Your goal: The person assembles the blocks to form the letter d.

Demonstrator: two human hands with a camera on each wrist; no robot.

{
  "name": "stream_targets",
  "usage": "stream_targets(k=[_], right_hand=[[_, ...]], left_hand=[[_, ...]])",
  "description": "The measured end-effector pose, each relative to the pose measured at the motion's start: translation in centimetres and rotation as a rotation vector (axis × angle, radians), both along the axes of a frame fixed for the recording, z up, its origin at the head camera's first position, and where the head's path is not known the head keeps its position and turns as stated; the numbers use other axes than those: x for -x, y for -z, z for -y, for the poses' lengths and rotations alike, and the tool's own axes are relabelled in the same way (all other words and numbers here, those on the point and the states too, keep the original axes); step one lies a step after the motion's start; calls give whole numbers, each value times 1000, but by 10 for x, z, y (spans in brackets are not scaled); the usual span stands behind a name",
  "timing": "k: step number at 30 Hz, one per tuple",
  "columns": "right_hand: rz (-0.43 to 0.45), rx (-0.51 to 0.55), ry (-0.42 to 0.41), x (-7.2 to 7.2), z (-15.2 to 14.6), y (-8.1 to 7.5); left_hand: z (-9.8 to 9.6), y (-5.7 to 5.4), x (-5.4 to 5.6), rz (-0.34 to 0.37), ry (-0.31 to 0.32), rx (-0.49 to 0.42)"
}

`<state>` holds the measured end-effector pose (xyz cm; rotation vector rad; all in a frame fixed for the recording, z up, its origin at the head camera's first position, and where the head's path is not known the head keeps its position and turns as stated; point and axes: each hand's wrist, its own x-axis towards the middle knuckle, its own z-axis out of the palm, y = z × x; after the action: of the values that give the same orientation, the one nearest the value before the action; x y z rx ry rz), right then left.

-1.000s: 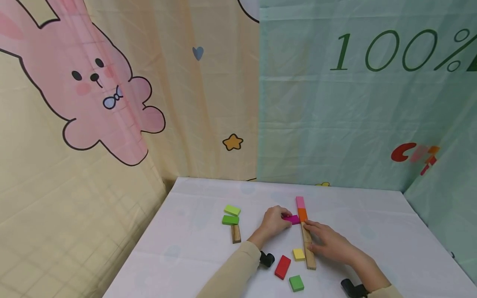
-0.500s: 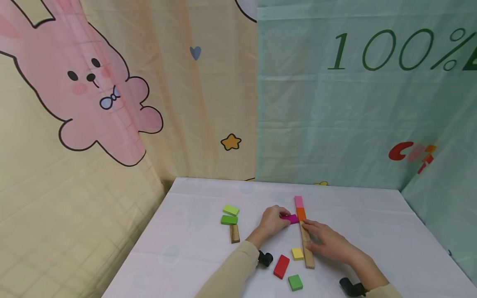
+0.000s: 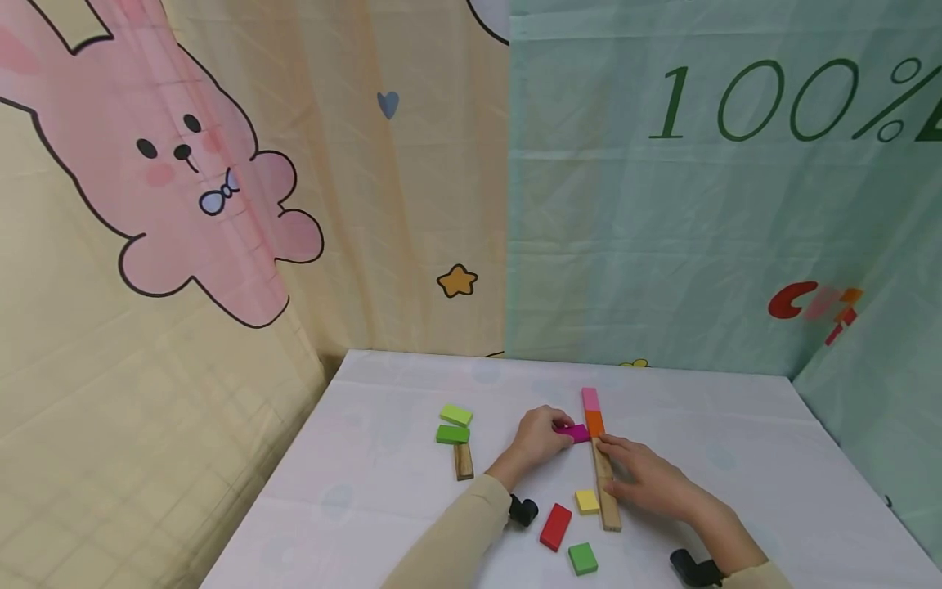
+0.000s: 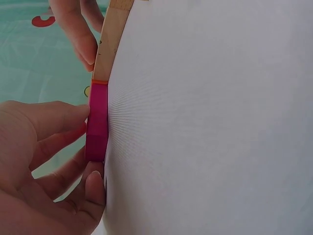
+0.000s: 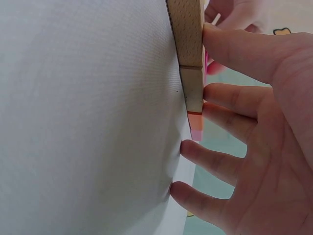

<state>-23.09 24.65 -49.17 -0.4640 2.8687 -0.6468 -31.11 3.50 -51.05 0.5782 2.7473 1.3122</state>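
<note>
A straight row lies on the white table: a pink block at the far end, an orange block, then natural wood blocks toward the near side. My left hand holds a magenta block by its outer part, the block's other end right at the row's left side near the orange one. In the left wrist view, a fingertip rests on the top of the magenta block. My right hand lies along the row's right side, fingers extended, with thumb and fingertips touching the wood blocks.
Nearer me are a yellow block beside the row, a red block and a green block. At left lie a light green block, a green block and a brown wood block. Printed curtains hang behind the table.
The head view shifts slightly. Both hands and all the blocks keep their places.
</note>
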Motion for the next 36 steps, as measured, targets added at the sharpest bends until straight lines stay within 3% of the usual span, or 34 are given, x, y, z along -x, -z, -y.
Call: stream_targets(k=[13,28,36], right_hand=[[16,1,28,2,0,1],[18,-2,24,2,0,2],[12,-6,15,1,0,1]], left_hand=[[8,-11,2,54,9,-21],[30,-27,0,26,30,-4],[51,-35,4,-34,28,22]])
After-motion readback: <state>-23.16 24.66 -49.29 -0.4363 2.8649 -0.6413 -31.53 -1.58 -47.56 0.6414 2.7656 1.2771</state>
